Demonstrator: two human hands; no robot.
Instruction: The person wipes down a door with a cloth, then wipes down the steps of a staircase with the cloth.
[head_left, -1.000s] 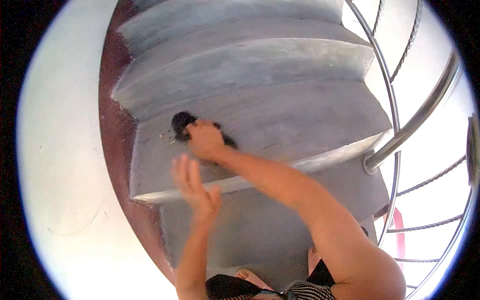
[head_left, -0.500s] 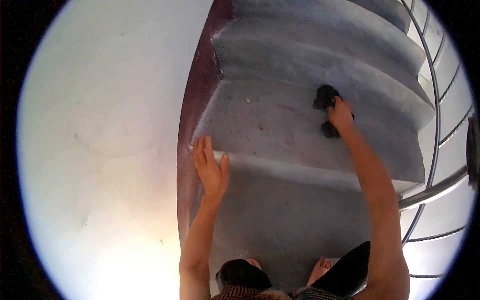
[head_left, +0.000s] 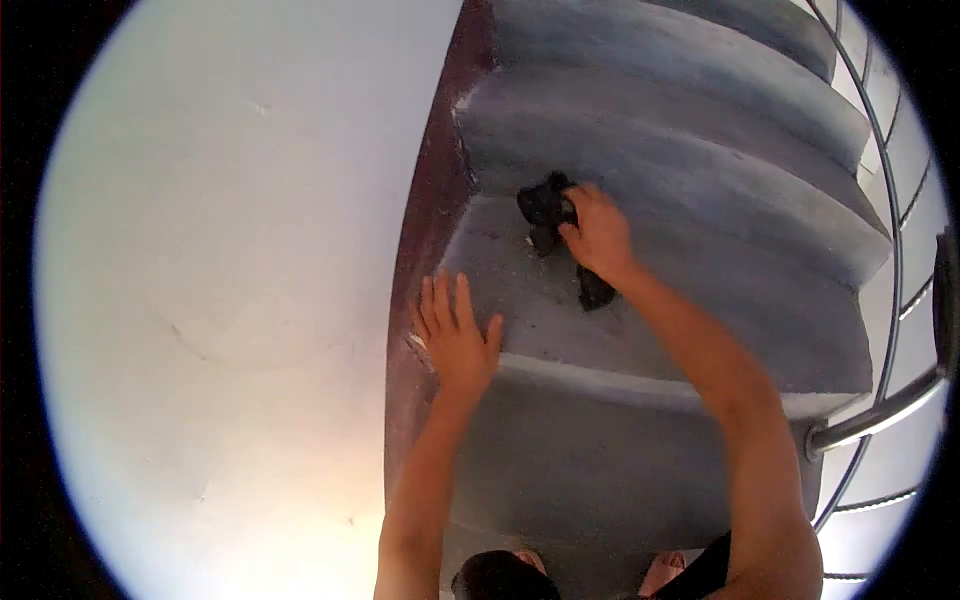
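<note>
My right hand (head_left: 602,236) grips a crumpled black cloth (head_left: 544,204) against a grey stair tread (head_left: 720,310). Part of the cloth bunches out beyond the fingers, and another end trails below the palm. A small pale bit lies at the cloth's lower left edge. At the left end of the same step, my left hand (head_left: 460,335) rests with fingers spread over the front edge and holds nothing.
A dark red border (head_left: 430,190) runs along the white wall (head_left: 230,250) on the left. More curved steps (head_left: 680,110) rise ahead. At the right are a metal railing (head_left: 885,412) and twisted bars. My feet (head_left: 664,572) stand on a lower step.
My right hand has moved left across the tread with the black cloth. My left hand stays at the step's left end, its fingers slightly more spread. The view has shifted a little.
</note>
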